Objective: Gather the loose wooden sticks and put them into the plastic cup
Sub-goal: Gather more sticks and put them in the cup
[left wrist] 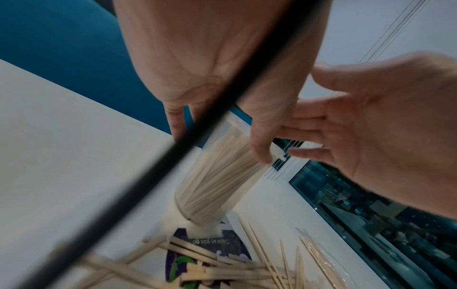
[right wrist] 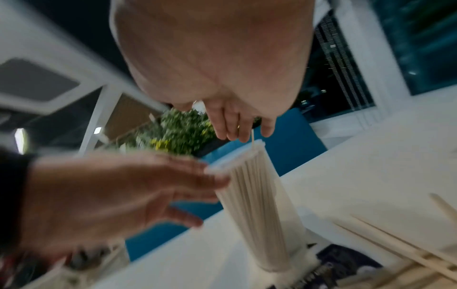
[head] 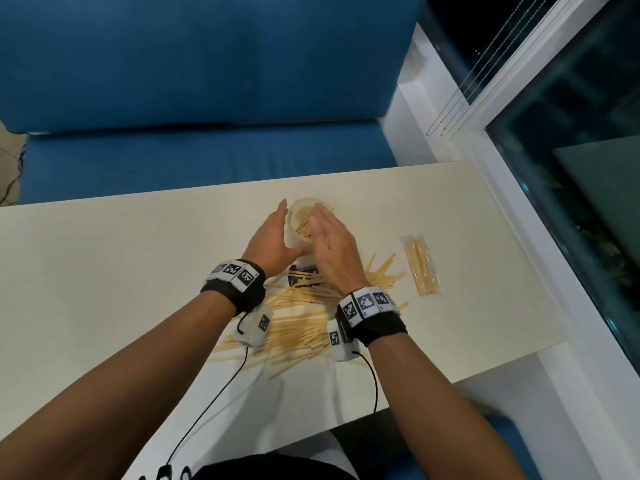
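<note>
My left hand [head: 272, 242] open beside the plastic cup [head: 298, 220], my right hand [head: 332, 247] open over its rim, wooden sticks [left wrist: 217, 176] inside, near the tabletop's [head: 104, 271] far edge.

You are seated in a lounge or café-style booth: blue upholstered bench [head: 194, 81] on the far side, white table [head: 104, 271], night-dark window [head: 571, 133] with blind cords at right.

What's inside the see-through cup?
The cup is packed with wooden sticks standing upright, almost to the rim. The right hand hovers over the top, so the stick tips are partly hidden from above. The very bottom is blurry.
</note>
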Motion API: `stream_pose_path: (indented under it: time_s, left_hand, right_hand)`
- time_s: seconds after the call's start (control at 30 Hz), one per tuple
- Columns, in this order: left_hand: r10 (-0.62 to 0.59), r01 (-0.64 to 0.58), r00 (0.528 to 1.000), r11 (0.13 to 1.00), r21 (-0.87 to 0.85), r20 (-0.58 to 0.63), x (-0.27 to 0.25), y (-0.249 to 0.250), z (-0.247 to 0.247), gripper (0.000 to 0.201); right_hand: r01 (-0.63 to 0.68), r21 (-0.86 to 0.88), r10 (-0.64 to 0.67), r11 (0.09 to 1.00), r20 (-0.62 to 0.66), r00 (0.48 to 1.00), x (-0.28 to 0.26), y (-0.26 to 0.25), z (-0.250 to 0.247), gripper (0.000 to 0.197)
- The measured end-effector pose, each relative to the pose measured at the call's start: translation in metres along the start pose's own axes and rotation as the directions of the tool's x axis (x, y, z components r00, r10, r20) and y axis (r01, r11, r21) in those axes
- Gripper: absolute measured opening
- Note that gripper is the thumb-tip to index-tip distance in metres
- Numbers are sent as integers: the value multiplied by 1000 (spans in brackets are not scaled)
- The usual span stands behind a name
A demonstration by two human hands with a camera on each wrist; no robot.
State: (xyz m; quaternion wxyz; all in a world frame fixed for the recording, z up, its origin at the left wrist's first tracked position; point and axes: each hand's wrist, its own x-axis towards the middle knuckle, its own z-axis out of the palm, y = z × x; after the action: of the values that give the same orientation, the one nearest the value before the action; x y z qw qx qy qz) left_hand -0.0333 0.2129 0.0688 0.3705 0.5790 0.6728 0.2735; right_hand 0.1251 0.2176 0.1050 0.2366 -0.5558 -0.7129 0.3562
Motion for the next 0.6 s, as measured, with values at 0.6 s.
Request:
stream_pose_path:
  time_s: [0.6]
  left_hand:
    - [-61,65,998,893,446,-24,-157,-112,37,47]
  right_hand:
    - [179,-372,-62,911,305,950,-131,71,86,38]
